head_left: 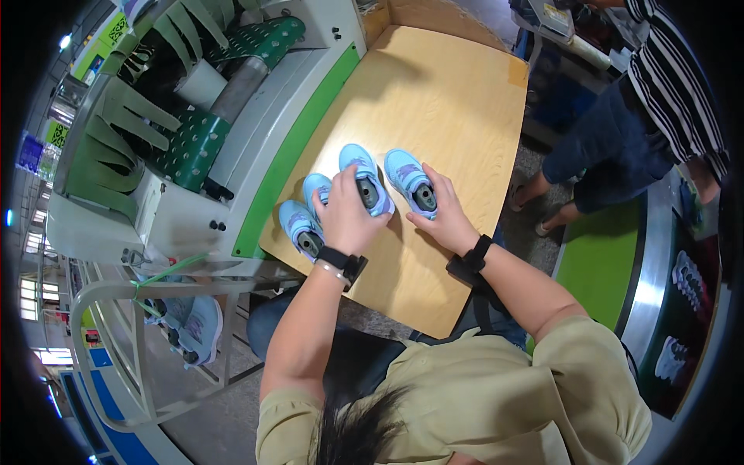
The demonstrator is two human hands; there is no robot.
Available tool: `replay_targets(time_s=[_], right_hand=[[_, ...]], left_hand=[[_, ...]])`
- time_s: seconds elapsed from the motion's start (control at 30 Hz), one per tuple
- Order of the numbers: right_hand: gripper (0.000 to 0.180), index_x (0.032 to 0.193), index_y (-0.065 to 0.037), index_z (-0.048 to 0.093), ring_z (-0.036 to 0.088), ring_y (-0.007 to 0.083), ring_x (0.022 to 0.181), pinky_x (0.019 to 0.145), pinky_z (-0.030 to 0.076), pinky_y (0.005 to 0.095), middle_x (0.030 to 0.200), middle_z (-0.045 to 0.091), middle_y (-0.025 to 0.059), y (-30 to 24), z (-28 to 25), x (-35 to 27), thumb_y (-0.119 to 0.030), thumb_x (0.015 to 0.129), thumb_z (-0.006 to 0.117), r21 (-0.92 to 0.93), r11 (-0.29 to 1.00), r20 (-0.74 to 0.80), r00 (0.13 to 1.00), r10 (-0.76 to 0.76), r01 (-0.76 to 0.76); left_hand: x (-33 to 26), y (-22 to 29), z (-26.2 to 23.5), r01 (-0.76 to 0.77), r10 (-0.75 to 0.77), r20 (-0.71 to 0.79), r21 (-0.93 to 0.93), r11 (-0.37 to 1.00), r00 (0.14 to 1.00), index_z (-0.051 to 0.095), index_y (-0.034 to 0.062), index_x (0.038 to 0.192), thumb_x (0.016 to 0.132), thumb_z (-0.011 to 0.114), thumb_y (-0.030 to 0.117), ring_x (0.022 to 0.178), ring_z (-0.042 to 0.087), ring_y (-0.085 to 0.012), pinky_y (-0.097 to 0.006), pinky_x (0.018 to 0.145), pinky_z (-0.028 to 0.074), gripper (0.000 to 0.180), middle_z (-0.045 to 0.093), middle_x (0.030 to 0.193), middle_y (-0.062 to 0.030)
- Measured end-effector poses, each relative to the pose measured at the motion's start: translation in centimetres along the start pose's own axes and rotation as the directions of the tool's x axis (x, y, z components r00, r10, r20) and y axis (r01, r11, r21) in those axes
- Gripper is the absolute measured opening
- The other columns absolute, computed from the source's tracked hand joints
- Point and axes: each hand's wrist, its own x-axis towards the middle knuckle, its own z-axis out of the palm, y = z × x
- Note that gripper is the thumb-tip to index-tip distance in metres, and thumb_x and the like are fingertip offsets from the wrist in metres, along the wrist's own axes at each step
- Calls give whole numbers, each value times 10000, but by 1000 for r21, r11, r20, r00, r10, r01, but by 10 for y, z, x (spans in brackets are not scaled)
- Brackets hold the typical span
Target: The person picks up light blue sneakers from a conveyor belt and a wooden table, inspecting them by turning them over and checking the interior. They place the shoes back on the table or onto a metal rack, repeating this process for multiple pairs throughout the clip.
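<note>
Two light blue shoes with purple trim stand side by side on the wooden tabletop (449, 93), toes pointing away from me. My left hand (349, 215) is closed around the heel end of the left shoe (357, 159). Around the heel of the right shoe (404, 170), my right hand (446, 215) is closed too, thumb and fingers on its sides. Dark grey inserts show in the shoe openings. Left of my left hand lie two more matching shoes, a near shoe (292, 217) and a far shoe (313, 183) partly hidden by my fingers.
A machine (167, 221) with green strip curtains and a dotted green roller borders the table's left. Below it, a metal rack (136, 288) holds more blue shoes (203, 325). On the right, a person (620, 132) stands beside a green-topped surface (601, 279). Cardboard (442, 15) edges the table's far side.
</note>
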Motion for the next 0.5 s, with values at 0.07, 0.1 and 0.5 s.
replay_targets(time_s=[0.07,0.1,0.5], right_hand=[[906,1527,-68,344,514,410,1275,1071,452,454,1395,482,236,3,-3,2,-185,773,833,-10,1000,3,1000,22,-22],[901,1526,-73,348,517,409,1270,1066,456,454,1386,487,234,0,1,1,-182,773,831,6,1000,13,999,30,-30],[884,1524,-53,357,516,427,1257,1064,446,472,1378,494,231,-7,1,1,-149,773,814,-26,998,15,999,49,-49]], left_hand=[[1,5,-22,2,-7,-109,-51,999,994,418,60,1460,599,931,310,1298,491,-346,-551,1132,286,1032,524,1348,-170],[2,2,-41,-35,27,-229,-33,999,973,412,56,1462,600,932,253,1286,480,-368,-506,1123,316,1026,506,1344,-175],[102,-141,-181,244,-160,-561,78,967,812,175,-140,1536,963,659,334,1432,329,-493,-463,1193,299,887,242,1558,-359]])
